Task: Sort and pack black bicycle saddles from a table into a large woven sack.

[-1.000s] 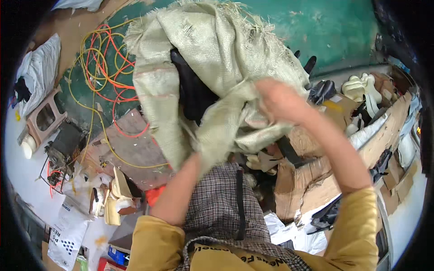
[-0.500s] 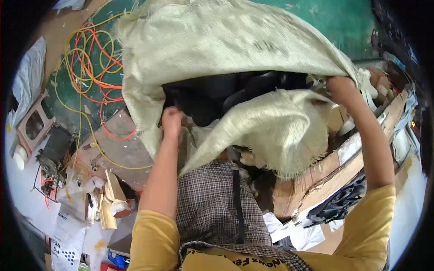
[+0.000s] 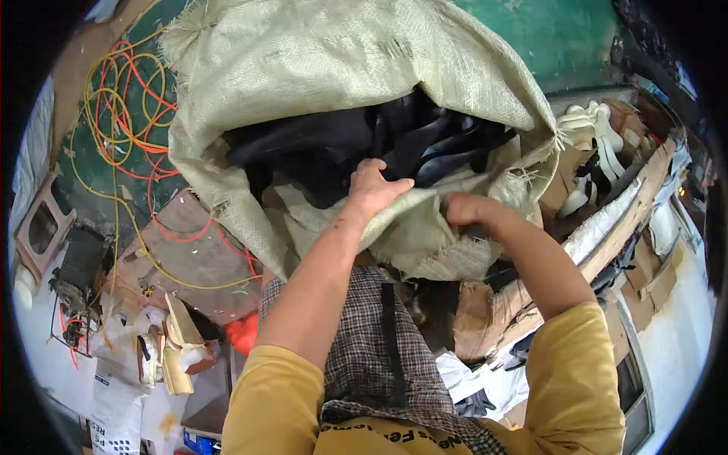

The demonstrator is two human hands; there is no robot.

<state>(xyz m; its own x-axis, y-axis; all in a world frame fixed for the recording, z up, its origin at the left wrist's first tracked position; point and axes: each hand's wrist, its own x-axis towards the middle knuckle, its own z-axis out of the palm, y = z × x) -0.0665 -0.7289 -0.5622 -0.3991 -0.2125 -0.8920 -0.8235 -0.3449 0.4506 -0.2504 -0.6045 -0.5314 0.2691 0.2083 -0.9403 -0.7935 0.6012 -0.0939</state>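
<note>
A large pale green woven sack [image 3: 318,76] lies in front of me with its mouth spread toward me. Dark, smooth black pieces [image 3: 318,144] fill the opening; their exact kind is not clear. My left hand [image 3: 373,189] rests at the near rim against the black pieces, its thumb stretched out to the right, apart from the fingers. Just right of it, my right hand [image 3: 469,210] is closed on the frayed near edge of the sack, its fingertips partly hidden in the cloth.
Orange and yellow cords [image 3: 125,114] lie tangled on the green floor at left, near a brown board [image 3: 171,254]. A torn cardboard box [image 3: 508,311] with white foot-shaped forms [image 3: 599,129] stands at right. A red bag [image 3: 243,334] sits by my left arm.
My left hand has moved right, from the sack's left side to the near rim. My right hand has come inward from the far right corner to the near edge. More black contents show.
</note>
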